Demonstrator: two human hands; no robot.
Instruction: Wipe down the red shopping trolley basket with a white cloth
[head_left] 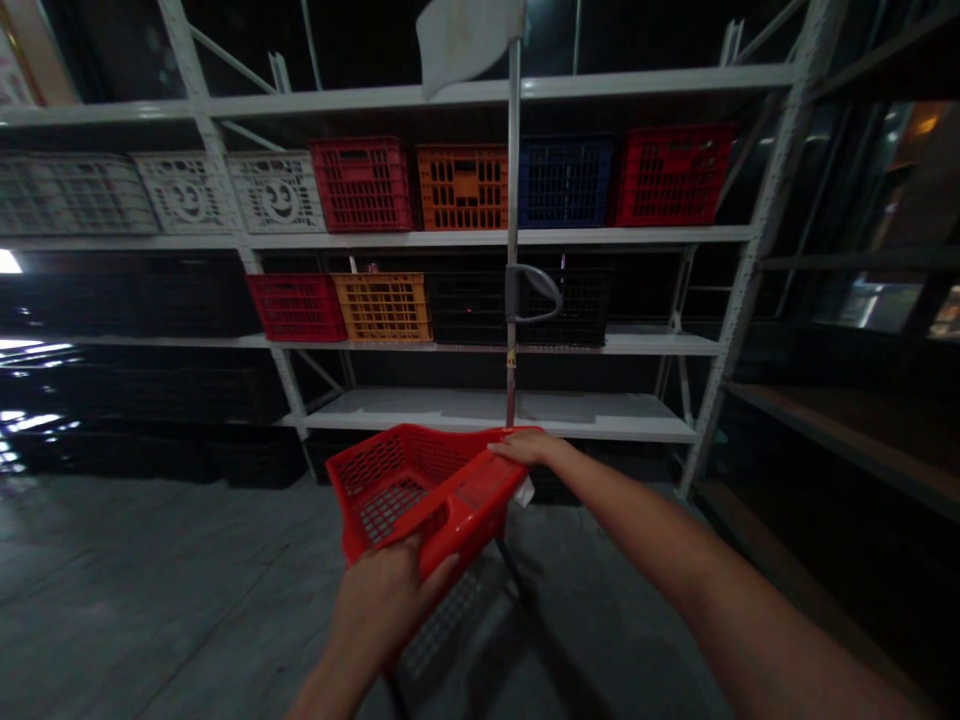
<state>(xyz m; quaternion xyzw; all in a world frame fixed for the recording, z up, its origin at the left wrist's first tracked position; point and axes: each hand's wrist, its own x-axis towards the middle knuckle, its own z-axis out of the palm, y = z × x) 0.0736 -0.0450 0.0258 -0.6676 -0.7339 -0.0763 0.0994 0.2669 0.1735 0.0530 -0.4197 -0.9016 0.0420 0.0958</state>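
Note:
A red plastic shopping cart (pixel 474 497) with a mesh basket stands in front of me, its handle side turned toward me at a slant. My left hand (pixel 390 590) is closed round the near left corner of the handle edge, thumb along the outside. At the opposite end, my right hand (pixel 523 447) grips the rim, its arm stretched out from the lower right. A metal pole (pixel 514 180) rises behind the right hand, bearing a grey loop handle (pixel 553 292) and a pale flag-like panel (pixel 469 45) on top. The basket floor that shows is bare mesh.
A white metal rack (pixel 480 238) spans the back, holding red crates (pixel 675 178), an orange crate (pixel 463 188), a blue crate (pixel 566 182) and white crates (pixel 276 192). Dark crates (pixel 255 455) stand low at left. More shelving (pixel 840 440) lines the right over grey floor (pixel 187 600).

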